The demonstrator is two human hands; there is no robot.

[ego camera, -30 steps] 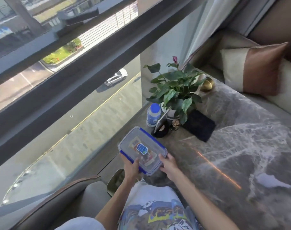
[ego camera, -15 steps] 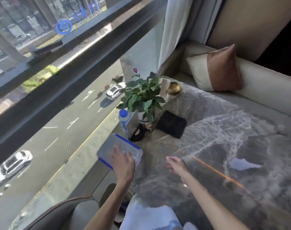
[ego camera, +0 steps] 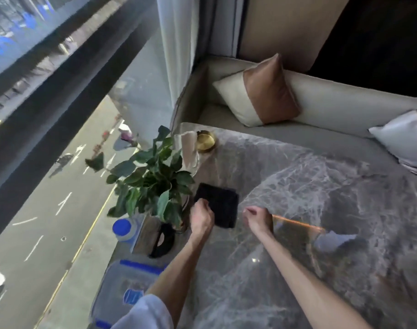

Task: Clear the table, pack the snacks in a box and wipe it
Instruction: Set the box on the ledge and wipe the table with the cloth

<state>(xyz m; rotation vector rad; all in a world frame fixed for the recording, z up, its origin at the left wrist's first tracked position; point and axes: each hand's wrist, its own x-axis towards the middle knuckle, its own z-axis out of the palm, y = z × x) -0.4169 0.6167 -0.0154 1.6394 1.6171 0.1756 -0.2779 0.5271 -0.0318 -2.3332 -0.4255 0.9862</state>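
Observation:
A clear snack box with a blue-clipped lid [ego camera: 124, 281] lies shut at the near left edge of the grey marble table [ego camera: 297, 186], by the window. A folded black cloth [ego camera: 220, 204] lies on the table to the right of the plant. My left hand [ego camera: 201, 218] reaches over the cloth's near left edge with its fingers curled, touching it or just above it. My right hand [ego camera: 258, 219] hovers just right of the cloth, fingers loosely curled and holding nothing.
A potted green plant [ego camera: 150, 179] stands at the table's left edge. Beside it are a blue-capped bottle [ego camera: 123, 230], a small upright card [ego camera: 145, 233] and a black round object [ego camera: 163, 238]. A gold dish [ego camera: 205, 141] sits at the far corner. Cushions [ego camera: 262, 91] lie on the bench behind.
The box left my hands and now lies at the table's near left edge. Both hands moved forward to the black cloth. My view swung right and forward.

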